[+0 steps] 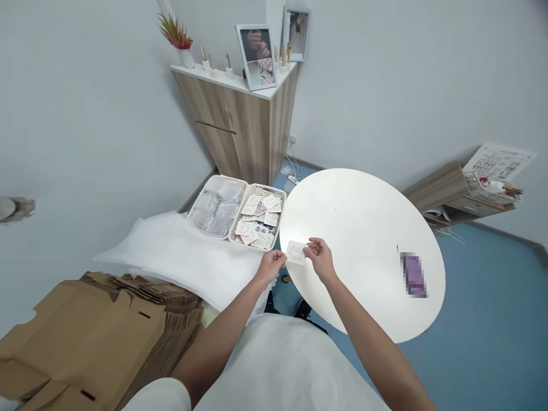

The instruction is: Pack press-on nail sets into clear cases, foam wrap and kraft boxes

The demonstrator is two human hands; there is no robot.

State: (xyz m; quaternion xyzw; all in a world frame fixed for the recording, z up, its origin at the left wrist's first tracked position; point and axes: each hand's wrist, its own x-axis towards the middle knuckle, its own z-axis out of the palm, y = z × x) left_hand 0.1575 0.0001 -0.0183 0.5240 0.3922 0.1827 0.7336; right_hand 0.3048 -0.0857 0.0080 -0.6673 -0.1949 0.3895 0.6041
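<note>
A small white printed card (295, 252) with rounded corners is held up between my hands, over the near left edge of the round white table (355, 217). My left hand (271, 267) pinches its left edge. The fingers of my right hand (320, 258) grip the card's right edge. Just beyond my left hand, a white basket (274, 244) holds a loose pile of similar printed cards (260, 217). Beside it on the left, a second white basket (242, 185) contains clear plastic bags (217, 204) in stacks.
White foam sheets (188, 245) lie in front of the baskets, next to stacked flat brown cardboard boxes (89, 337). A blurred purple object (414, 275) rests on the table's right side. A wooden cabinet (244, 125) with picture frames stands in the corner. Cables (294, 168) run along the floor.
</note>
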